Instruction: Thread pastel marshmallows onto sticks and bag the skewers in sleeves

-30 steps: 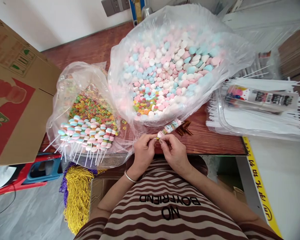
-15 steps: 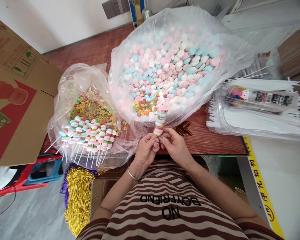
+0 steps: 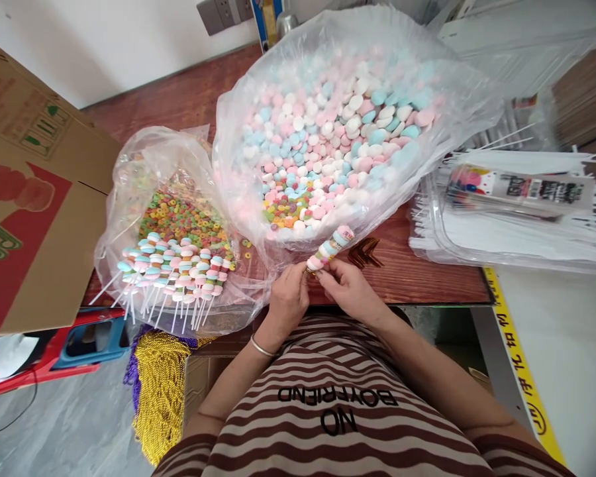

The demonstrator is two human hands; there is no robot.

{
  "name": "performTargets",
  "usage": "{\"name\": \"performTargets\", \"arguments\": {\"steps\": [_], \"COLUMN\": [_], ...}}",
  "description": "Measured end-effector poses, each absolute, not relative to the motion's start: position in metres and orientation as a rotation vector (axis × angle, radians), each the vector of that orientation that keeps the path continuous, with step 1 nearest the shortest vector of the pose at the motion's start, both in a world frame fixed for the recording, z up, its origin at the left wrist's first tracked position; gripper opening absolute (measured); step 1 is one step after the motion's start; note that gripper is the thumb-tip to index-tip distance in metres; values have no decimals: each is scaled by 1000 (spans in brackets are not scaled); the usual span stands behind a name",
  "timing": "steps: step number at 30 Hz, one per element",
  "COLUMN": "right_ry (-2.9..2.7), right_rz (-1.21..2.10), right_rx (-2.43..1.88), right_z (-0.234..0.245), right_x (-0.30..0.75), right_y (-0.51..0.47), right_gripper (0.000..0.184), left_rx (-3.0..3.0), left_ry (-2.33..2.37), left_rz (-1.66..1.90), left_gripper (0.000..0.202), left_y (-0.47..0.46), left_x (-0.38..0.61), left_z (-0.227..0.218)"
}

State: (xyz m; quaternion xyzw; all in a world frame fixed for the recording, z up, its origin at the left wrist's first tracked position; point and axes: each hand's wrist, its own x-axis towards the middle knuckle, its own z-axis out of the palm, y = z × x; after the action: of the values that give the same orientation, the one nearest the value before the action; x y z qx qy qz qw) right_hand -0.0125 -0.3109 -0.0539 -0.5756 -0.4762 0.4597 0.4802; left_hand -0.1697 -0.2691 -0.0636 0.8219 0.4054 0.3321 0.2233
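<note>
Both my hands meet at the near edge of the wooden table [image 3: 427,275]. My left hand [image 3: 288,301] and my right hand [image 3: 350,291] are closed on the lower end of a wrapped candy skewer [image 3: 330,248], which points up and to the right. Just behind it stands a big clear bag of pink, blue and white candies [image 3: 338,139]. To the left, a smaller clear bag [image 3: 173,218] holds colourful ring candies, with a row of finished candy skewers [image 3: 171,265] lying on top.
A stack of clear sleeves and white sticks [image 3: 516,218] lies at the right. A brown cardboard box [image 3: 30,192] stands at the left. Yellow and purple bead strings [image 3: 159,384] hang below the table edge. Small brown ties [image 3: 365,252] lie by my right hand.
The wrapped skewer swung from pointing right to nearly upright, then tilted back to the right. My hands stayed together at its lower end.
</note>
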Motion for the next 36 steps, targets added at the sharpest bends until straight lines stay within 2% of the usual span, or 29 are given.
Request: {"name": "performTargets", "arguments": {"steps": [3, 11, 15, 18, 20, 22, 23, 26, 28, 29, 32, 36], "right_ry": [-1165, -1081, -1088, -1167, -1265, -1361, -1433, -1739, -1911, -1958, -2024, -2047], "right_rz": [1153, 843, 888, 950, 740, 301, 69, -493, -691, -733, -743, -672], "right_rx": [-1349, -1424, -1317, -1161, -1153, -1216, -1229, -1049, -803, -707, -603, -680], "right_z": [-51, -52, -52, -37, -19, 1, 10, 30, 36, 38, 44, 53], "right_x": [-12, -29, -29, -14, 1, 16, 22, 26, 20, 17, 13, 16], "right_y": [-313, -310, -310, -312, -313, -313, -313, -313, -314, -315, -319, -325], "right_gripper": [23, 18, 23, 22, 16, 8, 8, 9, 16, 20, 25, 12], "left_rx": [2142, 2090, 2088, 2084, 1903, 1511, 1330, 868, 743, 735, 828, 1283], "left_ry": [1188, 1177, 1013, 994, 1206, 1191, 1003, 411, 369, 418, 542, 521], "left_rz": [980, 1078, 1082, 1133, 1273, 1269, 1026, 332, 185, 189, 209, 148], "left_gripper": [22, 23, 27, 23, 20, 10, 16, 62, 80, 83, 70, 34], "left_y": [-267, -274, -269, -266, -270, -279, -285, -302, -308, -308, -304, -286], "left_x": [-166, -156, -160, -175, -188, -199, -204, -206, -202, -201, -205, -213], "left_z": [-61, -56, -52, -33, -13, 6, 13, 25, 25, 24, 19, 20]}}
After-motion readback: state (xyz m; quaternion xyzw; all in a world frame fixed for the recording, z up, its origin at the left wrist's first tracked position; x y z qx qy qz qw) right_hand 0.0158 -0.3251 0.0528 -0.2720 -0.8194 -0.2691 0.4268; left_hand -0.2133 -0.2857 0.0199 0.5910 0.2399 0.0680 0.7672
